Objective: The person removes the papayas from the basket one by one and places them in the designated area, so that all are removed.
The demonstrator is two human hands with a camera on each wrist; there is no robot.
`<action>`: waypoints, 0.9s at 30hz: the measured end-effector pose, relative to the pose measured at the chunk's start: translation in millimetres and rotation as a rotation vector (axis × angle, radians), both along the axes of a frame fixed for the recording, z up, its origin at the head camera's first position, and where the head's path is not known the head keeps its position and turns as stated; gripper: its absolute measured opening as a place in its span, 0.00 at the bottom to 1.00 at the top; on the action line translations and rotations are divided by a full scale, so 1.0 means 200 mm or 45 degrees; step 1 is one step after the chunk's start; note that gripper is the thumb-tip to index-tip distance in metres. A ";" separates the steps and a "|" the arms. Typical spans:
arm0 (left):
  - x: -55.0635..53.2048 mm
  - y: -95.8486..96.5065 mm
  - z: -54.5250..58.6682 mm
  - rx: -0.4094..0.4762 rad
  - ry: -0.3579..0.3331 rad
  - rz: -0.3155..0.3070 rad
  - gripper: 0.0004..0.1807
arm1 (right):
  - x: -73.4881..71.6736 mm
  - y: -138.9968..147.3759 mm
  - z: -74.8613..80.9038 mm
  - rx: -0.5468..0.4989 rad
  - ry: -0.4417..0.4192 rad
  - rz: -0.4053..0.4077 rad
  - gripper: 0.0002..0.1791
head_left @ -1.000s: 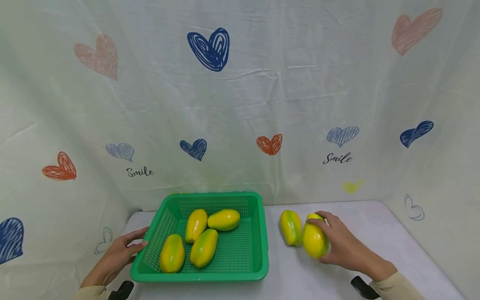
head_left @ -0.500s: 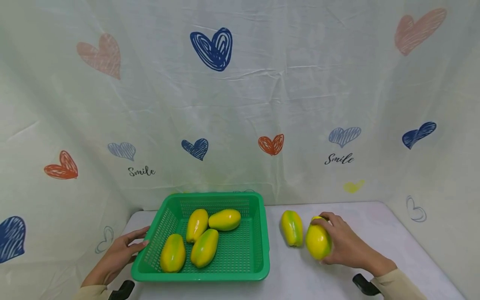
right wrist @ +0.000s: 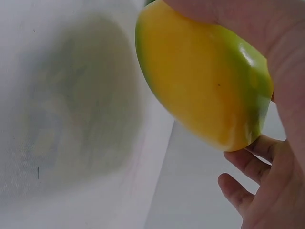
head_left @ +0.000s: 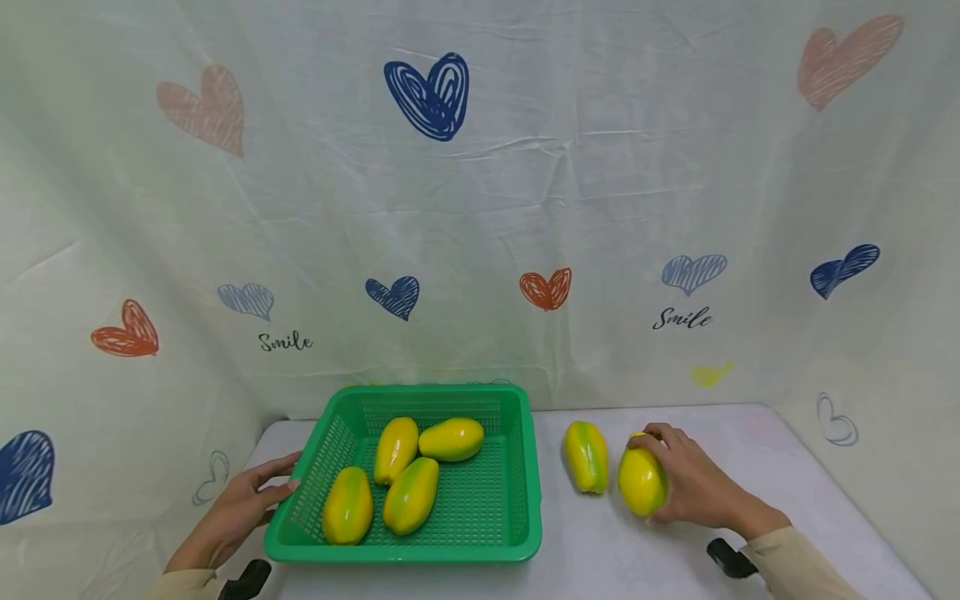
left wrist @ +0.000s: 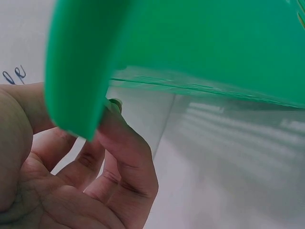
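Note:
In the head view my left hand [head_left: 238, 510] holds the left rim of a green plastic basket [head_left: 480, 553]. The left wrist view shows the thumb and fingers on either side of that green rim [left wrist: 78, 71]. Inside the basket lie several glossy yellow-green papayas [head_left: 411, 497], grouped at its left and back. My right hand [head_left: 693, 483] grips another papaya [head_left: 642, 482] from its right side, thumb near the front end and fingers at the back. The right wrist view shows this papaya [right wrist: 195, 76] beside its broad shadow. Another papaya [head_left: 587, 457] lies on the table, just left of the held one.
A white-covered table [head_left: 585, 550] carries everything. Behind it and along the sides hangs a pale curtain [head_left: 480, 208] printed with hearts and lettering. Between the basket's right wall and the loose papaya lies a narrow strip of table.
The papaya in my right hand has moved slightly right and down, widening the gap to the loose papaya. My left hand stays on the basket rim; the whole view shifts slightly.

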State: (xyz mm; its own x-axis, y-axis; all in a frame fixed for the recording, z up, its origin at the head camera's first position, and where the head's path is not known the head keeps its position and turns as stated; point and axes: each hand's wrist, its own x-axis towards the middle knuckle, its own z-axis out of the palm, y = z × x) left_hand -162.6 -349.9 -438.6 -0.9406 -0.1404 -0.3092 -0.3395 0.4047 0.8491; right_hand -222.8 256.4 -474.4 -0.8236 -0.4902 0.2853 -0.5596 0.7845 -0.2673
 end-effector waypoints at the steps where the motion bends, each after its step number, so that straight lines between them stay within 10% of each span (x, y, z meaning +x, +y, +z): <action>1: 0.00 0.00 0.00 0.001 0.001 -0.001 0.37 | -0.01 0.00 0.00 0.003 -0.008 -0.003 0.53; 27: 0.01 -0.01 -0.01 0.040 0.015 -0.023 0.38 | -0.13 0.04 -0.07 0.048 -0.095 0.080 0.53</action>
